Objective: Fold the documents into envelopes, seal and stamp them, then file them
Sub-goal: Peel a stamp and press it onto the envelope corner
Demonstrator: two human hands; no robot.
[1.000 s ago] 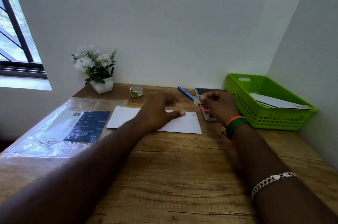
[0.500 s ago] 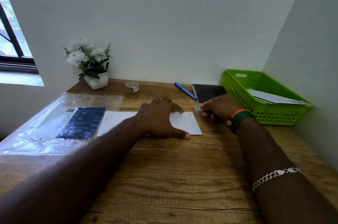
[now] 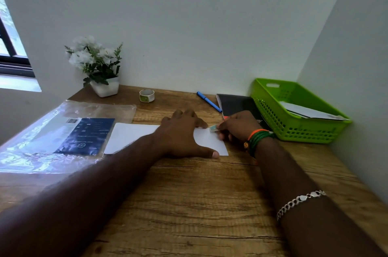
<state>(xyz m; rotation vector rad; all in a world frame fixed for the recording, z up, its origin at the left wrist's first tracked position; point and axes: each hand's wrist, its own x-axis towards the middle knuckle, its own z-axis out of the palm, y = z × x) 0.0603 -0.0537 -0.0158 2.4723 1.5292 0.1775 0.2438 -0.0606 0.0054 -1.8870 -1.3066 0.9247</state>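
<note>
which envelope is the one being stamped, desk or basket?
The white envelope flat on the desk: the left hand presses it down, and the right hand pinches a small stamp at its far right corner. The others lie in the green basket, untouched.

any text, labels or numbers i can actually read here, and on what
Nothing can be read.
Dark blue sheet inside the clear plastic bag: pale lines of print and a round logo, upside down, too blurred.
Barcode label beside it: too small.
Stamp in the right hand: blurred.
White envelope: blank.
</note>
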